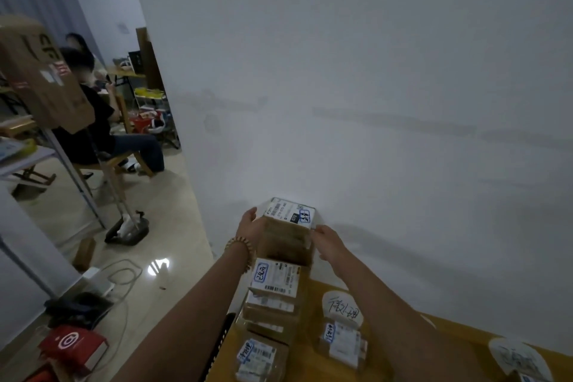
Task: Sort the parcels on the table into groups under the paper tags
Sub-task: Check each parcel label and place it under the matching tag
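Cardboard parcel [290, 216] held above the stack [274, 281], left hand [249, 225] and right hand [329, 242] fingers [251, 212] gripping its sides, wall [387, 102] behind.

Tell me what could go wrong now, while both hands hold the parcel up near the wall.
1. The left hand and the right hand grip the raised parcel only by its sides; it may slip and drop onto the parcels below.
2. Those parcels lie along the table's left edge, beside the left forearm; a nudge could push one to the floor.
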